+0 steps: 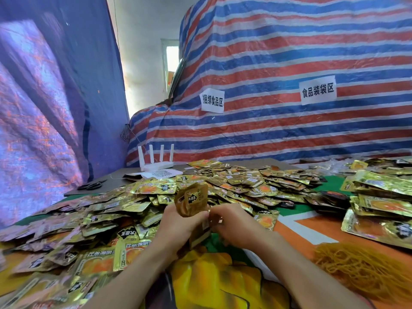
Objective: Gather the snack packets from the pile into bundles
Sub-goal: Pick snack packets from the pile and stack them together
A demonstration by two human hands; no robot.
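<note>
A wide pile of gold snack packets (116, 210) with orange prints covers the table's left and middle. My left hand (178, 226) grips an upright bundle of packets (192, 200) held above the table's near centre. My right hand (231, 221) pinches the same bundle's lower edge from the right, fingers curled. The bundle's bottom part is hidden between both hands. More packets lie stacked at the right (381, 197).
A heap of orange rubber bands (365, 268) lies at the near right. A white router (157, 161) and black scissors (92, 186) sit at the table's far left. A striped tarp (289, 63) with two paper signs rises behind the table.
</note>
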